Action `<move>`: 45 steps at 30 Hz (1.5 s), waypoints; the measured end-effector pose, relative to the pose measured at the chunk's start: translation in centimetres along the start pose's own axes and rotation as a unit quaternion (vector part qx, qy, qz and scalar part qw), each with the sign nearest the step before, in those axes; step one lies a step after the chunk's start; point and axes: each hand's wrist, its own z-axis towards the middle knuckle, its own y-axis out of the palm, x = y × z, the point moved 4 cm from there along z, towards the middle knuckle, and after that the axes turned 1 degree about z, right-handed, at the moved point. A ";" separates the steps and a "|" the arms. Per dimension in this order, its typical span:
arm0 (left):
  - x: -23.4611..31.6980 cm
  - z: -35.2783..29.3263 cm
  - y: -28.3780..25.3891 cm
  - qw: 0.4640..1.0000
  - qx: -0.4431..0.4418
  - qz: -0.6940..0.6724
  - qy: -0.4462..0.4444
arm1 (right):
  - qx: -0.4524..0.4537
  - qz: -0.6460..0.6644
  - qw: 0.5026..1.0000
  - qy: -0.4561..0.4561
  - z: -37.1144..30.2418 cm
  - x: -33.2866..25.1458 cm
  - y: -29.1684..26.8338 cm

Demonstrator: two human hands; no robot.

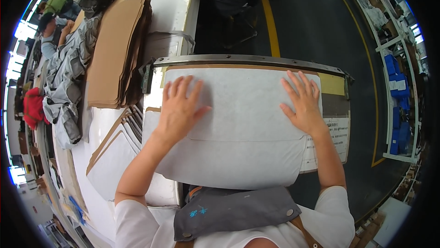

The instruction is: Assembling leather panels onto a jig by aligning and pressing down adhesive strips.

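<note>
My left hand (179, 109) lies flat on the left part of a white sheet (243, 106), its fingers spread and pointing away from me. On the sheet's right part my right hand (302, 103) rests the same way, fingers apart. A brown board edge (220, 66) shows just past the sheet's far edge. Beyond it a metal bar (256, 60) runs across the far side of the work table. Nearer to me, a second white sheet (233, 161) or lower part of the material hangs toward my dark grey apron (238, 213). Neither hand grips anything.
To the left stand a stack of brown cardboard pieces (117, 51), white-faced boards (114, 156) and grey fabric (66, 78). A printed page (337, 138) lies at the table's right. Blue bins (398, 78) sit on a white rack. A co-worker (50, 37) is at far left.
</note>
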 end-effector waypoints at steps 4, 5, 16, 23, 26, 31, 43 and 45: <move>-4.1 -4.2 -3.4 0.993 -0.037 0.000 -0.110 | 0.010 -0.002 1.000 -0.007 -0.2 0.1 -0.1; -5.0 -5.2 -3.6 0.984 -0.073 -0.031 -0.156 | 0.010 -0.004 1.000 -0.005 -0.3 0.0 -0.1; -7.3 -8.2 -3.7 0.965 -0.078 -0.086 -0.235 | 0.020 0.005 1.000 -0.008 0.0 0.5 0.7; -5.3 -3.0 -1.6 0.960 -0.017 -0.172 -0.222 | -0.001 0.045 0.999 0.025 0.2 1.8 0.1; -6.7 -0.3 -0.6 0.961 -0.018 -0.127 -0.246 | -0.013 0.028 0.977 0.212 1.1 3.0 -1.0; -6.5 2.5 1.4 0.938 0.058 -0.227 -0.255 | 0.073 0.027 0.989 0.125 0.3 8.4 -1.0; -7.0 -19.3 -16.2 0.736 0.307 -0.519 -0.309 | -0.088 0.586 0.801 0.088 8.3 -3.3 -7.1; -11.8 -27.0 -17.2 0.744 0.308 -0.428 -0.411 | -0.152 0.602 0.784 0.025 11.0 -11.6 -6.4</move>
